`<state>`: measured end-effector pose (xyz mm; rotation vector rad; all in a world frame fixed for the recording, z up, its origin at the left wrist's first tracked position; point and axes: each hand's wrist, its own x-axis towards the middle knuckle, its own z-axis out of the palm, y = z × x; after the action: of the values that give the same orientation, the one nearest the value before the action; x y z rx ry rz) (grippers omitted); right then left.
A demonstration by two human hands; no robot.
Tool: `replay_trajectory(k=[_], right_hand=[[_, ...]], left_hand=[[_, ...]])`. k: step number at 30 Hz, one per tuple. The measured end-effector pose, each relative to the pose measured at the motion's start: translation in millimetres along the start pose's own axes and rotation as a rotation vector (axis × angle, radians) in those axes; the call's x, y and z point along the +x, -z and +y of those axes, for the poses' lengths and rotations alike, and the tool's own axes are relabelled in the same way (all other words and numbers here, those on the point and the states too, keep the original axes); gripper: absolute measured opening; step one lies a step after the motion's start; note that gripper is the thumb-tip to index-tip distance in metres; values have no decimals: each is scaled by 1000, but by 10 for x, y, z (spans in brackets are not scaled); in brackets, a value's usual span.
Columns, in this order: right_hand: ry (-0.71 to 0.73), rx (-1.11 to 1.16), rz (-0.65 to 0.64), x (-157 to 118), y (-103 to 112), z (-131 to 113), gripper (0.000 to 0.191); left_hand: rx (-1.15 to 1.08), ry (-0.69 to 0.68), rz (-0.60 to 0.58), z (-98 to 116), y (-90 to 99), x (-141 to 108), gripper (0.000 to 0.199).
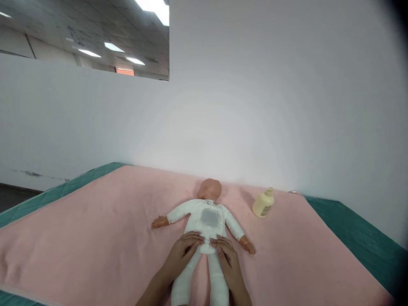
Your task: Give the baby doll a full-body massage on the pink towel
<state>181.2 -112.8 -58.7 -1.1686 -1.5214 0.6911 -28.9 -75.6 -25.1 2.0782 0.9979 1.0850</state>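
A doll [195, 214] with a bald head and white cloth body lies on a pink sheet, arms spread and legs toward me. Its face does not show. A grey rectangular patch [211, 216] is on the upper part of its torso. My left hand [184, 253] rests on the left side of the doll's waist, fingers laid over the cloth. On the right side of the waist, my right hand [227, 255] lies in the same way. The fingertips of both hands point inward with a small gap between them. Neither hand holds anything.
A pale yellow pump bottle [263, 204] stands right of the doll's head. The pink sheet [105, 229] covers a green quilted surface [353, 229], seen along both sides. A white wall [255, 106] rises behind, with an opening at upper left showing ceiling lights.
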Motion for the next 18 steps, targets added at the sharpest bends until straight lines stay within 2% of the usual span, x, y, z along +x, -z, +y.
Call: replay_trajectory(k=[5,12,15,18], right_hand=[[86,-20,31,-15,17,-45,28],[223,-133,64,119,64,-56,31],[221,-142,38,196,55,-66,32],[205,-119,9,236,35,-72,31]], left_hand=[[69,-63,5,-9,23,-24,32],[218,-264,145,14,62,33,27],[283,-315,134,26,49,112,27],[298,-309,98,38,23,178,27]])
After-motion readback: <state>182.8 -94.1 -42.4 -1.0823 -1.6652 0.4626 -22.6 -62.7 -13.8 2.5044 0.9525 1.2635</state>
